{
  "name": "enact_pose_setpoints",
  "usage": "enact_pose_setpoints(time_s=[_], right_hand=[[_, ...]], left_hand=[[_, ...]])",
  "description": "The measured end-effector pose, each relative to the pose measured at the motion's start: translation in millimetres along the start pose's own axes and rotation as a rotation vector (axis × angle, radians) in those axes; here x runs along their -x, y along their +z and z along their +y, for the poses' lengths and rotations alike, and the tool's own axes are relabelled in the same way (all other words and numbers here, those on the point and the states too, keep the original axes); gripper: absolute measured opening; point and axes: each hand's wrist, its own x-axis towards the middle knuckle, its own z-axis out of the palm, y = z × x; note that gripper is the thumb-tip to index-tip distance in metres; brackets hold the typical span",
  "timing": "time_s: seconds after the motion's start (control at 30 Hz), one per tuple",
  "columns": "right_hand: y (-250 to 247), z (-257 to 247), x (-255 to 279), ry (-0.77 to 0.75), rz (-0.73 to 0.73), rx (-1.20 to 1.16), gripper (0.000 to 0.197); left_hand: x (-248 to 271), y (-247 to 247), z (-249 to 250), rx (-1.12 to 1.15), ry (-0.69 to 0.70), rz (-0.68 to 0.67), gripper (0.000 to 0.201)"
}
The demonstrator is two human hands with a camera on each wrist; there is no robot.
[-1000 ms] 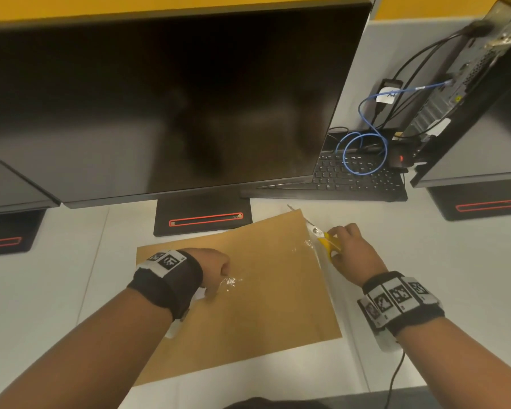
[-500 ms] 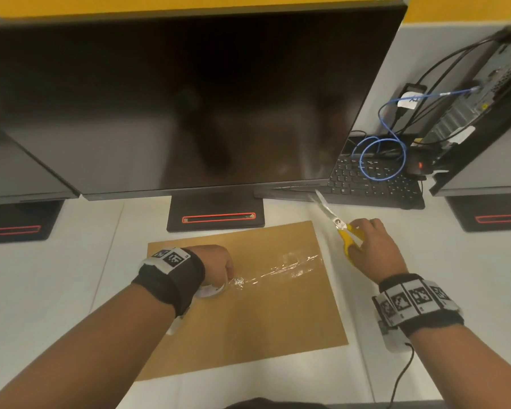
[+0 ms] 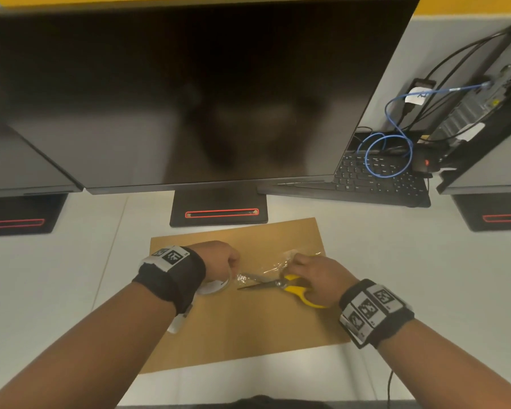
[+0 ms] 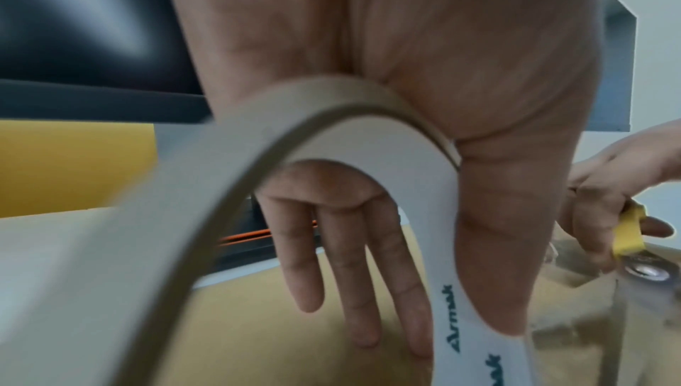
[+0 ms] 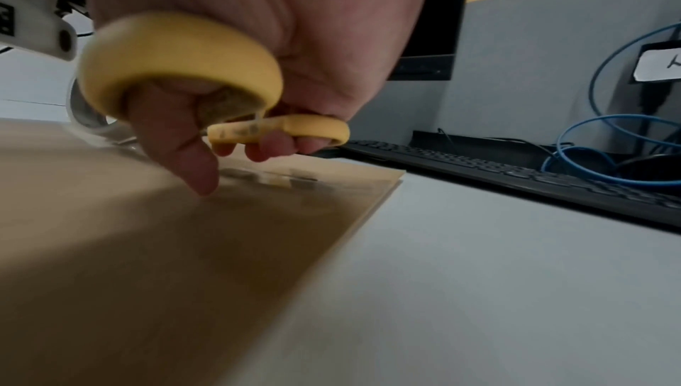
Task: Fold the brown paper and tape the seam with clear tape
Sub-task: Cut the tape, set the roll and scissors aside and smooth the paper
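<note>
two hands meet over the brown paper [image 3: 248, 320], which lies flat on the white desk [image 3: 425, 276] in front of the monitor stand [image 3: 219, 212]. the left hand [image 3: 216, 259] grasps the tape roll [image 3: 216, 287]: in the left wrist view the roll [image 4: 368, 141] sits against the palm with the thumb on its outer side and the fingers [image 4: 354, 261] reaching through the core toward the paper. a crinkled strip of clear tape [image 3: 275, 265] runs from the roll toward 2 o'clock across the paper, up to the right hand [image 3: 316, 278]. that hand is clenched on the yellow-handled scissors [image 3: 281, 286], fingers through the loops [image 5: 176, 63], blades pointing to 9 o'clock at the roll and parted just slightly at the strip. a black keyboard [image 3: 375, 178] with a coiled blue cable [image 3: 387, 154] lies at 1 o'clock from the paper.
</note>
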Motion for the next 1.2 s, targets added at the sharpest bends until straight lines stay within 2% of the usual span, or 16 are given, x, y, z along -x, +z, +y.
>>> enact_pose_setpoints(time_s=[0.3,1.2], right_hand=[[2.9,-14.5,-19.8,-0.044,-0.016,0.012,0.058],[0.6,-19.0,-25.3,-0.019,-0.062,0.035,0.047]], left_hand=[[-2.5,-2.1,-12.8,0.112,0.054,-0.014,0.023],[-10.9,-0.5,-18.9,0.089,0.115,0.015,0.019]])
